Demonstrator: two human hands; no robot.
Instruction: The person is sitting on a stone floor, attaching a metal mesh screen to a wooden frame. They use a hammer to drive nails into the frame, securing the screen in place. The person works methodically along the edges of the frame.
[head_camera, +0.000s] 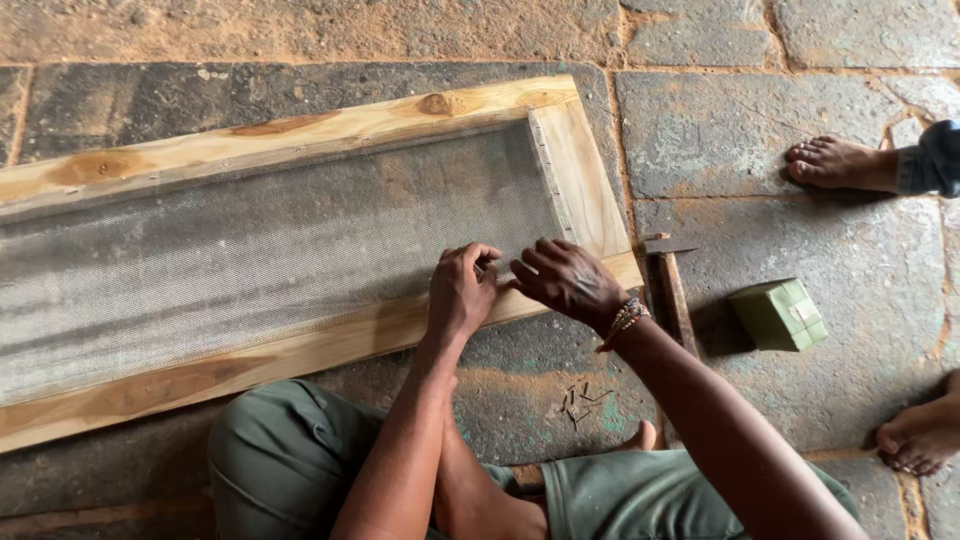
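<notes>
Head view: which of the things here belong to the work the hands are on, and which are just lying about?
In the work:
- wooden frame
- wire mesh stretched over it
- left hand and right hand, both pinching at the mesh edge by the frame's near rail

Lying about:
- hammer
- small green box
- loose nails on the stone floor
- another person's feet

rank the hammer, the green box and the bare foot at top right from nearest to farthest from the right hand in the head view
From the right hand:
1. Hammer, on the stone just right of the wrist.
2. Green box, farther right, past the hammer.
3. Bare foot, another person's, upper right.
</notes>
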